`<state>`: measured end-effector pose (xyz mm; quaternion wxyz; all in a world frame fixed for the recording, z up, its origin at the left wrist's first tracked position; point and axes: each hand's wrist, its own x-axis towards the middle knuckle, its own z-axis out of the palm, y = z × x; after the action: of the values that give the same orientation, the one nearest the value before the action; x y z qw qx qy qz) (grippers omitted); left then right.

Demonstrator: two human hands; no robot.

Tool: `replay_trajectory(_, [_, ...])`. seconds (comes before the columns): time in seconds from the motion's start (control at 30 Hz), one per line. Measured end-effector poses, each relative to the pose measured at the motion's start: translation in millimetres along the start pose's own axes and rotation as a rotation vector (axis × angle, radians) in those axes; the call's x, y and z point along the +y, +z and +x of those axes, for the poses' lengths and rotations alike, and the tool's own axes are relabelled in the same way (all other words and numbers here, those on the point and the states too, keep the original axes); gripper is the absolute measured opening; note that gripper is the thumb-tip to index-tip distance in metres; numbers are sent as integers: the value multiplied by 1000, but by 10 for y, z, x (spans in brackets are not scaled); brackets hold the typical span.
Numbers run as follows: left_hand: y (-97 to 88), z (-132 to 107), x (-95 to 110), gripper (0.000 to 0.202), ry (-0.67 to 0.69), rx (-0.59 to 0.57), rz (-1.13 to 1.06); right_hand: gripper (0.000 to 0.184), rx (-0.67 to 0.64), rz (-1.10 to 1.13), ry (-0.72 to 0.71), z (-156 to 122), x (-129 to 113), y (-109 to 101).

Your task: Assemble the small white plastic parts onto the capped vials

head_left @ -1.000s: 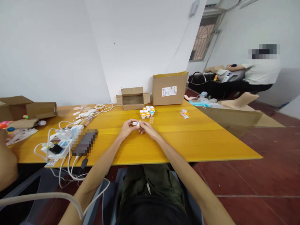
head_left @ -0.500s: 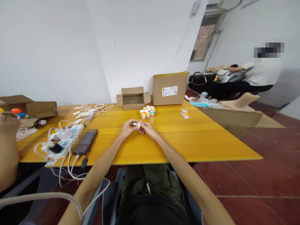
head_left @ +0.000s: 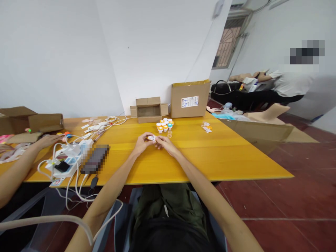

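Note:
My left hand (head_left: 143, 144) and my right hand (head_left: 166, 144) meet above the yellow table (head_left: 204, 162). Between them is a small white piece with dark marks (head_left: 151, 138), its kind too small to make out. The fingers of both are closed on it, partly hiding it. Just beyond stands a cluster of small white pieces with round orange, white and teal tops (head_left: 165, 125). A clear round cup (head_left: 169, 134) sits close to my right fingertips. Farther right lies a little group of clear, white and orange parts (head_left: 207, 127).
An open small carton (head_left: 149, 111) and a taped box (head_left: 189, 101) stand against the wall. To my left are a power strip (head_left: 68, 164), cables and a phone (head_left: 95, 159). Another person's hand (head_left: 49, 140) touches colored balls (head_left: 67, 134); someone sits far right.
The white piece has turned in my fingers, so its marked side shows more. At left, the other person's hand has reached forward and right, setting the colored balls down by the cables.

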<state>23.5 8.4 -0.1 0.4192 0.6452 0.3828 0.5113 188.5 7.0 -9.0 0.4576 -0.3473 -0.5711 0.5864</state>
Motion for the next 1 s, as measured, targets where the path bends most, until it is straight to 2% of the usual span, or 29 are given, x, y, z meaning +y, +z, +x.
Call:
replay_trajectory(0.4, [-1,15,-42,33,23,-30,27,52,-5,-45,39,45,60,1])
replay_trajectory(0.7, [-13,-1,-31,35,27,-13,32,31,15,-10,5,10,22,5])
replay_trajectory(1.0, [-1,13,-51,33,25,-37,35,51,-12,-63,41,40,49,4])
